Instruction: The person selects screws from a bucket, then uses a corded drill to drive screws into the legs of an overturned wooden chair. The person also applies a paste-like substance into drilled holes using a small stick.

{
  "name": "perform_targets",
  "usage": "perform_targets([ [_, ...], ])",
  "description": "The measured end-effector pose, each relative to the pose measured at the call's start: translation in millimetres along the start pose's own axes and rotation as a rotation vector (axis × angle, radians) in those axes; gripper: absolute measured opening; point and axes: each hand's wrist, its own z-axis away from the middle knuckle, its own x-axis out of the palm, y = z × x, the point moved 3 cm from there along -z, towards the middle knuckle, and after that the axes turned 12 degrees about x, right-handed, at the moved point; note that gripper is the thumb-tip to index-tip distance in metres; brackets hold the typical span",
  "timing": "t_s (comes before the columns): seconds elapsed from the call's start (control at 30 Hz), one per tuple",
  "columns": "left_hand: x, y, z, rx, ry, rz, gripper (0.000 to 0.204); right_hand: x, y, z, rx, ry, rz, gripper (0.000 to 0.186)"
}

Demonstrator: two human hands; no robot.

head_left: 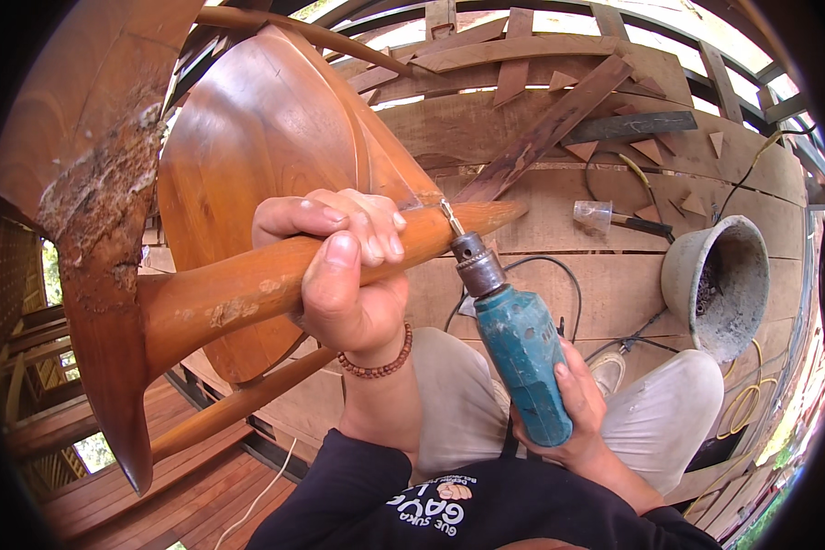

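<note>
My left hand (344,275), a beaded bracelet at its wrist, is closed around a tapered wooden chair leg (215,284) that runs sideways from a joint (110,266) with rough, pale patches. My right hand (573,403) grips a scuffed teal power drill (518,353) pointed up and away from me. Its metal chuck (475,266) holds a bit (451,218) that lies at the leg near the tapered end; whether it touches the wood I cannot tell. Behind the leg is the chair's glossy curved wooden panel (247,137).
A grimy bucket (678,284) stands at right, with a tool with a clear plastic end (596,215), cables and a yellow hose (742,412) nearby. Planks (550,119) and triangular offcuts (646,151) lie on the board deck beyond. My bent legs (660,412) are below the drill.
</note>
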Motion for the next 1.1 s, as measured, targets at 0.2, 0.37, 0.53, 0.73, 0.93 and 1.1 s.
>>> perform_targets([
  [0.2, 1, 2, -1, 0.002, 0.003, -0.019, 0.013, -2, -6, -4, -0.026, -0.064, 0.081, 0.087],
  [0.37, -1, 0, 0, 0.004, 0.013, -0.041, 0.014, -5, -4, 7, 0.023, -0.061, -0.021, 0.088],
  [0.53, 3, 3, -1, -0.001, 0.055, -0.067, 0.014, -15, -3, 33, 0.023, -0.123, 0.011, 0.088],
  [0.73, 4, 1, -2, -0.003, 0.069, -0.062, 0.013, -13, 0, 42, 0.038, -0.072, -0.097, 0.081],
  [0.93, 4, 0, -2, -0.015, 0.079, -0.028, 0.013, -11, -1, 37, 0.044, -0.045, -0.080, 0.080],
  [1.1, 4, 1, -2, -0.004, 0.089, -0.013, 0.012, -14, -6, 29, 0.006, -0.122, 0.024, 0.086],
])
